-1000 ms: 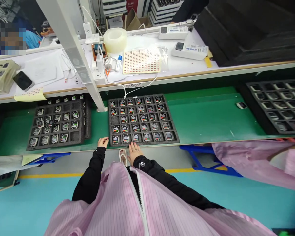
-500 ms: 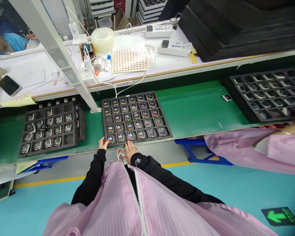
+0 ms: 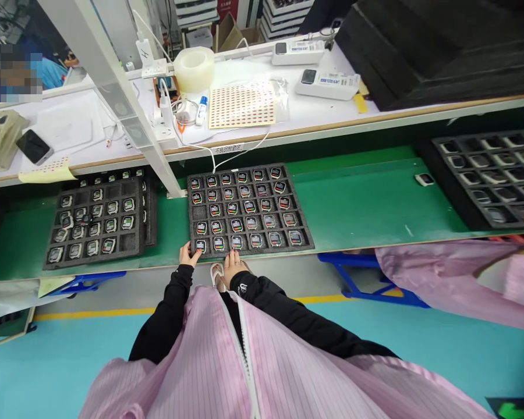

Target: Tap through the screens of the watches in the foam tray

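A dark foam tray (image 3: 198, 213) filled with square smartwatch faces lies before me on the green bench. Most pockets hold a watch with a lit screen; one at the left is vacant. My left hand (image 3: 188, 255) grips the tray's near left corner, fingers along the side and thumb by the corner smartwatch (image 3: 201, 245). Along the near edge rests my right hand (image 3: 234, 265), its fingers stretched out flat against the rim and holding nothing.
Stacked foam trays of watches (image 3: 128, 243) sit to the left. Farther right are a loose watch (image 3: 424, 180) and another tray (image 3: 475, 201), near a co-worker's pink sleeve (image 3: 441, 273). The shelf carries a tape roll (image 3: 194, 68), sticker sheet (image 3: 243, 106) and phone (image 3: 35, 146). A post (image 3: 126, 110) stands behind.
The view has shifted slightly, so the bench things appear farther right. My left thumb has come in toward the corner watch. Both hands stay at the tray's near edge.
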A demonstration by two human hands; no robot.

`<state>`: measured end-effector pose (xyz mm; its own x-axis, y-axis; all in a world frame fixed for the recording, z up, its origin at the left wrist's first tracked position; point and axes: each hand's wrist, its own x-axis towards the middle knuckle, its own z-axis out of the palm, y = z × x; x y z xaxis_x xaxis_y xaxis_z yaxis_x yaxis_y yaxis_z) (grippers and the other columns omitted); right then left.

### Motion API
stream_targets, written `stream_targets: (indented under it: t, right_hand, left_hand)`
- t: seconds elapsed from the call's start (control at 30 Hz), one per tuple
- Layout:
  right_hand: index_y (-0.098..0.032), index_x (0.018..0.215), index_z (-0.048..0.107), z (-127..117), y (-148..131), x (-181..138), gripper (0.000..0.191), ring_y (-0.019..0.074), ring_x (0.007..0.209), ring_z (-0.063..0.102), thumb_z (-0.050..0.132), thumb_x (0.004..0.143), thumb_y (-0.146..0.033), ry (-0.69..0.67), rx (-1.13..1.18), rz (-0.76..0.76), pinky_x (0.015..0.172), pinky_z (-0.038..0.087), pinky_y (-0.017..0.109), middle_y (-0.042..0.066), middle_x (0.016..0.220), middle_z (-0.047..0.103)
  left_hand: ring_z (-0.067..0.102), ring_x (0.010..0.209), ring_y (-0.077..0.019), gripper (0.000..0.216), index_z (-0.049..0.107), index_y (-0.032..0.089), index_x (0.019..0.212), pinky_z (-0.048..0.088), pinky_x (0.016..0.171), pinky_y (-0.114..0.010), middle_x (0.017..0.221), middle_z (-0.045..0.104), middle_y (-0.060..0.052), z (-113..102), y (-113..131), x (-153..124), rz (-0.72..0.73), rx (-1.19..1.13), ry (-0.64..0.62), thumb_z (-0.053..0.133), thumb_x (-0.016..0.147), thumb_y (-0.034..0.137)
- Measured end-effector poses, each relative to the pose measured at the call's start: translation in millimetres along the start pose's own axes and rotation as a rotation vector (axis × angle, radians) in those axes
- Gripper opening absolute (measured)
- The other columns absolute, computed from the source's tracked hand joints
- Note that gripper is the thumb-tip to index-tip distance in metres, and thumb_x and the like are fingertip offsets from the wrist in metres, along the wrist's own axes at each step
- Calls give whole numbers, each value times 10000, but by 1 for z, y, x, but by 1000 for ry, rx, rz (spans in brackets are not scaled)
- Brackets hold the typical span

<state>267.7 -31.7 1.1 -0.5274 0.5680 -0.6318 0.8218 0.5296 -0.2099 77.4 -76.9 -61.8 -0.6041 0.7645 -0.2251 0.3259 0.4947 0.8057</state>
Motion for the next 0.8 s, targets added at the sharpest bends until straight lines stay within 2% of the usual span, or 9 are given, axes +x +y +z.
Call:
stream_targets:
  t: [0.2,0.33,0.53,0.7,0.8]
  right_hand:
    - [79,1476,262,-4,5,-2,788,401,1422,86,601,872,-298,0,44,-2,1109,248,531,307,1505,59]
    - [11,1490,293,1,9,1,751,383,1430,73,597,880,-306,33,80,-9,1122,191,556,265,1521,98]
    - [-80,1474,362,-3,11,3,674,350,1437,101,599,920,-382,52,103,-25,1154,105,559,204,1540,171]
    - [98,1451,305,-20,10,1,805,428,1417,48,653,844,-301,35,76,-51,1143,98,563,320,1503,79]
    - [122,1450,284,-28,11,-1,823,438,1412,59,645,851,-312,16,50,-63,1148,110,543,336,1496,66]
  left_hand:
    - [565,1063,-277,921,490,137,1278,511,946,-430,1171,503,-135,-10,2,1,81,63,-85,879,476,371]
    - [568,1052,-283,936,480,135,1265,515,927,-437,1141,508,-130,-13,2,7,102,99,-120,882,453,374]
    - [559,1065,-314,914,483,138,1254,498,944,-459,1115,516,-134,-7,0,11,81,164,-92,870,454,355]
    - [506,1172,-361,882,482,149,1266,416,1045,-503,1165,515,-153,-3,2,14,65,204,-63,851,491,351]
    - [491,1202,-365,882,486,150,1271,395,1068,-501,1181,521,-158,-2,5,15,59,214,-63,854,496,353]
